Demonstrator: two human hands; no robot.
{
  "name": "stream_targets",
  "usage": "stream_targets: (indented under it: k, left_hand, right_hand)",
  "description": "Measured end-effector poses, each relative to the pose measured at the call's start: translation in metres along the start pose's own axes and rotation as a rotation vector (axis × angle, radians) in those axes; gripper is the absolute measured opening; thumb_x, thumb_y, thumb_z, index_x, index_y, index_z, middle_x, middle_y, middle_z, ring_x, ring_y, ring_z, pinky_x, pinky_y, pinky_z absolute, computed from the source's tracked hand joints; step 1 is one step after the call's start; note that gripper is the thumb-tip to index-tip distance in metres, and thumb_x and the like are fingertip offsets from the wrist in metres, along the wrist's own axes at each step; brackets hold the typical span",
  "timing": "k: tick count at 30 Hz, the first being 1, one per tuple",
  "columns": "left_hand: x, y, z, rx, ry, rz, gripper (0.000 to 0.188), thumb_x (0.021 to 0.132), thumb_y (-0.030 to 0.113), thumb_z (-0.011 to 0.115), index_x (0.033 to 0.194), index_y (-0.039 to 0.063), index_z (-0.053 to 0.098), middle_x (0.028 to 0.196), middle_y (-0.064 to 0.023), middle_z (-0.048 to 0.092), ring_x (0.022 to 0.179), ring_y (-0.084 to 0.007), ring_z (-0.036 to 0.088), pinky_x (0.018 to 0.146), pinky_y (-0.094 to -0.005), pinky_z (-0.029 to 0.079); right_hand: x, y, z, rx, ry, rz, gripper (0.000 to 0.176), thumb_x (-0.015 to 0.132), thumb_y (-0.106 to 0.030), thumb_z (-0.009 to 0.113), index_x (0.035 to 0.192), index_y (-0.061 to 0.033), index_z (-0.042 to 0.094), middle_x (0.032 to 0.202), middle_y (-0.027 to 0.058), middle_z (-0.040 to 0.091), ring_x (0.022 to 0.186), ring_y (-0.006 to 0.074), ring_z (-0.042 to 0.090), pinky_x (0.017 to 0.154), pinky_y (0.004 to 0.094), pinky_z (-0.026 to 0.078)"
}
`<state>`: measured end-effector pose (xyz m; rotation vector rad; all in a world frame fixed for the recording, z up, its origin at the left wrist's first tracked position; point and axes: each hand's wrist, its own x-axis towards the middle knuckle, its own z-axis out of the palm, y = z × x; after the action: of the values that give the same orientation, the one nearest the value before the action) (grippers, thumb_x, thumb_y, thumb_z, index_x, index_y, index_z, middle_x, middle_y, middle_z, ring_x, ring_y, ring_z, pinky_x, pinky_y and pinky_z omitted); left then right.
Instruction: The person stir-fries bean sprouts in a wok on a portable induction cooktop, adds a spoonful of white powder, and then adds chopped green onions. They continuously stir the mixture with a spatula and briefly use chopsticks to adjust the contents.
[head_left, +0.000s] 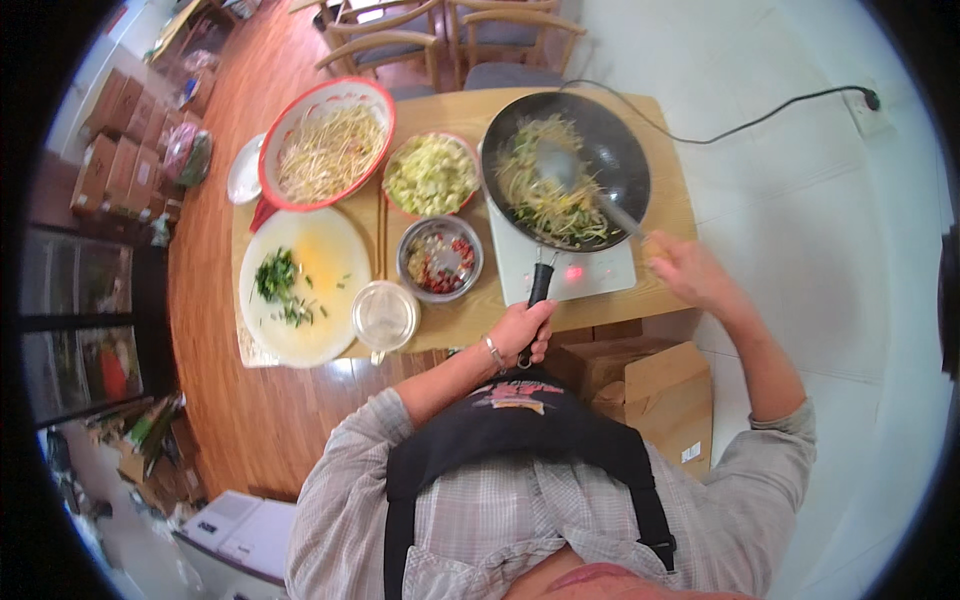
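A black wok (619, 161) sits on a white induction cooktop (517, 274) with lit red marks. Bean sprouts and green pieces (559, 214) fill its left and lower side. My left hand (523, 330) is closed around the wok's black handle (540, 283). With my right hand (694, 270) I grip the handle of a metal spatula (557, 165), whose blurred head lies among the food. Left of the wok stand a bowl of chopped pale-green vegetable (431, 174) and a steel bowl (402, 262) with chopped red and pale seasonings.
A red-rimmed basin (315, 97) holds bean sprouts (330, 154). Chopped greens (276, 276) lie on a round cutting board (341, 259), near chopsticks (382, 232) and a clear handled cup (385, 315). A black cord (712, 141) runs to the wall. Cardboard boxes (667, 397) stand below the table.
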<state>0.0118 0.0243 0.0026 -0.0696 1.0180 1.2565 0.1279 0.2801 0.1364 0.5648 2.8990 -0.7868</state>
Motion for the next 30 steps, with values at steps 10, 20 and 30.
stream_targets:
  k: [10, 20, 30]
  left_hand:
    - [0.006, -0.007, -0.003, -0.083, -0.017, 0.014, 0.037, 0.098, 0.036, 0.056, 0.074, 0.011, 0.043, 0.057, -0.0007, 0.043, 0.041, -0.013, 0.041, 0.039, -0.0317, 0.037]
    - [0.006, -0.004, 0.002, 0.001, 0.009, -0.017, 0.041, 0.099, 0.037, 0.054, 0.07, 0.01, 0.042, 0.055, -0.0011, 0.042, 0.039, -0.0139, 0.042, 0.038, -0.0326, 0.037]
    - [0.004, -0.003, 0.004, -0.013, 0.008, -0.026, 0.045, 0.098, 0.039, 0.055, 0.066, 0.011, 0.042, 0.054, -0.0009, 0.042, 0.04, -0.0132, 0.04, 0.038, -0.0324, 0.036]
  right_hand:
    - [0.007, -0.001, -0.06, 0.131, -0.334, 0.595, 0.031, 0.094, -0.027, 0.053, 0.111, -0.0026, 0.061, 0.066, 0.0112, 0.058, 0.046, 0.0182, 0.054, 0.041, 0.0327, 0.042]
    - [-0.02, 0.021, 0.083, 1.373, -0.297, 0.603, 0.04, 0.102, -0.027, 0.048, 0.137, -0.0072, 0.051, 0.068, 0.0022, 0.05, 0.039, 0.0071, 0.04, 0.034, 0.0212, 0.033]
    - [-0.031, 0.005, 0.059, 1.171, -0.091, 0.524, 0.031, 0.1, -0.026, 0.053, 0.124, -0.0072, 0.057, 0.068, 0.0, 0.051, 0.042, 0.0068, 0.044, 0.035, 0.0231, 0.034]
